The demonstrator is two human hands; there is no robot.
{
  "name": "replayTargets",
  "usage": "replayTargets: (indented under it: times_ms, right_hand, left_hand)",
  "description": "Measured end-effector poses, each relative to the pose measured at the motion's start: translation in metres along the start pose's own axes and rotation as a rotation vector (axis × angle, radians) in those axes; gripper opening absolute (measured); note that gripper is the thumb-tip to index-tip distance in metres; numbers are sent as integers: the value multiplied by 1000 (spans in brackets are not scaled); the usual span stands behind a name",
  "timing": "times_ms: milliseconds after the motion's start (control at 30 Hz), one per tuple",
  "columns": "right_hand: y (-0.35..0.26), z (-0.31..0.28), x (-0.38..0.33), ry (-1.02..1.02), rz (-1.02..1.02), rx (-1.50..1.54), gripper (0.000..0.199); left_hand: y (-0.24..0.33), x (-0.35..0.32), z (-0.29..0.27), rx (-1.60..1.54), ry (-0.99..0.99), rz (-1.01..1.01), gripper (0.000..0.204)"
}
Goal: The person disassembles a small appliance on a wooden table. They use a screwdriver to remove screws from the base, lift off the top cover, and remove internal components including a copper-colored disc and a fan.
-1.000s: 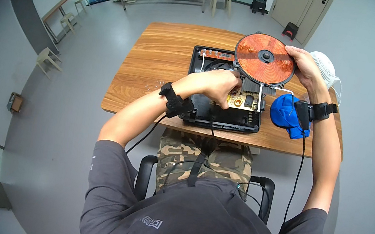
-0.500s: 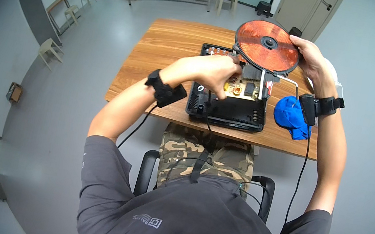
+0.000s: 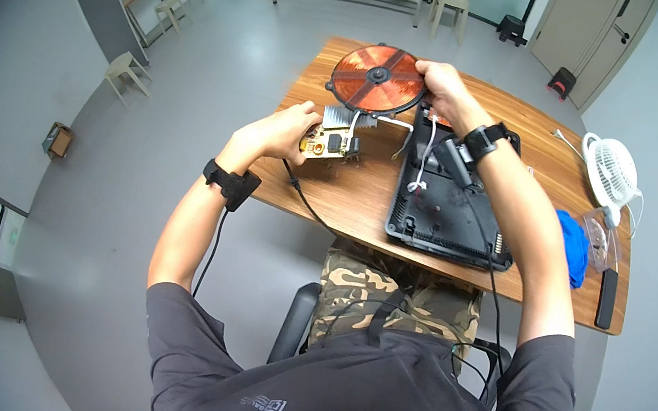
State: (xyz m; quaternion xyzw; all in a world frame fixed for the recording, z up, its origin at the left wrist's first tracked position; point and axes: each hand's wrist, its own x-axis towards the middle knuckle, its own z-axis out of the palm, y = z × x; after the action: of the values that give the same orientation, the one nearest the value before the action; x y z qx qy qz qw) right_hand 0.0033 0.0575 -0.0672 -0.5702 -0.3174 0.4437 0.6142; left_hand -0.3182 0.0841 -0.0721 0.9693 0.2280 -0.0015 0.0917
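Note:
My right hand (image 3: 447,94) grips the right rim of a round copper induction coil (image 3: 356,94) in a black frame, raised and tilted above the table. On its left, my left hand (image 3: 282,131) is closed on the left end of a circuit board (image 3: 321,149) with a finned silver heat sink (image 3: 342,118) at its far edge. White sleeved leads run from the coil to the board. A black cable hangs below my left hand. The black base shell of the cooktop (image 3: 453,223) lies right of the board, with a white-plugged lead inside; my right forearm hides part of it.
Toward the table's right side are a white fan (image 3: 612,172), a blue cloth (image 3: 570,248), a clear plastic piece (image 3: 600,240) and a slim black block (image 3: 606,298). The wooden table's (image 3: 307,206) front edge runs just before my lap.
Both hands have moved left with the coil and circuit board, and the board is out of the base shell. The view has also turned, bringing the fan into sight.

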Motion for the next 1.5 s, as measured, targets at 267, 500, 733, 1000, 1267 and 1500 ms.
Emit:
replayTargets:
  times_ms: [267,500,733,1000,1267,1500]
  right_hand:
    - [72,35,66,45,71,-194,17]
    - [140,32,101,26,255,-229,19]
    - [154,37,105,-80,398,-177,20]
    - [148,40,93,-44,445,-527,25]
    - [183,28,115,-126,92,-1078,23]
    - [121,84,55,-124,257,-1154,44]
  left_hand:
    - [-68,16,44,94,-40,-98,74]
    - [-81,14,63,22,-155,-117,82]
    - [-81,5,64,-13,-208,-123,80]
    - [-70,1,65,23,-227,-115,74]
    - [-76,9,79,20,-142,-8,67]
    - [-69,-18,67,-25,-186,-167,71]
